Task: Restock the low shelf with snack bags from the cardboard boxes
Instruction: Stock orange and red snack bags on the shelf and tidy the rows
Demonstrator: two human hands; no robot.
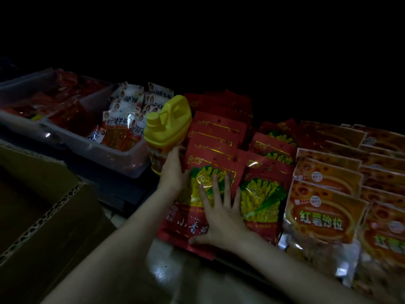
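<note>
Down low, my view takes in the cardboard box at left, the clear bins of small packets behind it, and rows of orange bags at right. Between them stands the red snack bag I am handling, front of its row on the shelf. My right hand lies flat on its face, fingers spread. My left hand cups its left edge, fingers behind it, beside a yellow-capped jug.
</note>
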